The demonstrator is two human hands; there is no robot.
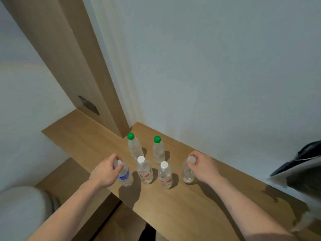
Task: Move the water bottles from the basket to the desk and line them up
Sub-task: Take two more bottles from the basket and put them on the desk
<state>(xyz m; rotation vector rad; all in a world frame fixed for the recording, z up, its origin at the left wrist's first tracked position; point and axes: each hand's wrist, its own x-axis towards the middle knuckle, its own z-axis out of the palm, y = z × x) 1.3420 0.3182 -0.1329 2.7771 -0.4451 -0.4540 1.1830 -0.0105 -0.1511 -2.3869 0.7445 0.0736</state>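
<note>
Several clear water bottles stand upright on the wooden desk (182,209). Two green-capped bottles (134,147) (158,152) stand at the back. In front of them are two white-capped bottles with red labels (144,171) (165,176). My left hand (106,171) grips the neck of a blue-labelled bottle (125,176) at the left end of the front row, near the desk's edge. My right hand (203,166) pinches the white cap of an unlabelled bottle (188,173) at the right end. No basket is in view.
A wall runs behind the desk, and a wooden panel (73,66) rises at the back left. A dark and white object (298,169) lies at the desk's right edge. A lower wooden surface (66,178) and a pale rounded seat (22,211) sit to the left.
</note>
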